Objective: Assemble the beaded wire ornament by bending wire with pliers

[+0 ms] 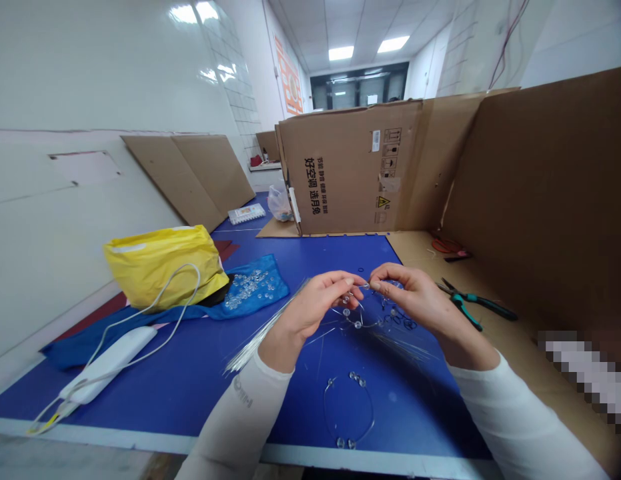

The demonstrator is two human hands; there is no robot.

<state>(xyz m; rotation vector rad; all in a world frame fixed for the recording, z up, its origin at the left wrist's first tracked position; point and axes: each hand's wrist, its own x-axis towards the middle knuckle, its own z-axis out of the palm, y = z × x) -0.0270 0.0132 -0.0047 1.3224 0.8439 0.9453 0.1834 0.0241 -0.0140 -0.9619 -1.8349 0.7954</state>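
Note:
A thin wire strung with clear beads (358,325) curves below my two hands above the blue table. My left hand (323,300) is closed on the left part of this beaded wire, with a bead near its fingertips. The fingertips of my right hand (413,293) pinch the wire at the other side, close to the left hand's fingers. Just what lies between the fingertips is too small to make out. Nearer to me, a loop of wire with several clear beads (340,443) lies on the table. Small black rings (407,323) lie below my right hand.
Thin straight wires (257,343) lie left of my hands. Loose clear beads (250,287) rest on blue cloth beside a yellow bag (165,263). A white power strip (107,363) with cable is at left. Pliers (483,303) lie right, before cardboard walls (350,173).

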